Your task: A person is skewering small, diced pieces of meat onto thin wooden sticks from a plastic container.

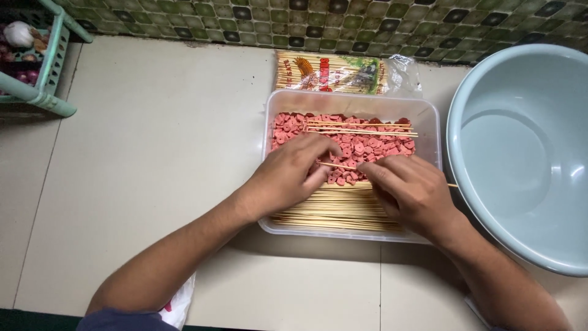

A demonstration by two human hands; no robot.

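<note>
Left hand [293, 175] and right hand [411, 190] lie palm-down, fingers curled, grip apparently pinched shut.

pale blue basin [520, 159], green rack [43, 67] — skewer packet [334, 73]

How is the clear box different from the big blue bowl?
The clear box is rectangular and see-through; the blue bowl is round and solid pale blue. The clear box holds pink pieces and wooden skewers; the blue bowl holds nothing. Both rest on the counter.

Counts around the clear tub [429, 122]

One tub, one basin [520, 153] beside it, one skewer packet [334, 73] behind, two hands, sausage slices [367, 146] uncountable.
</note>
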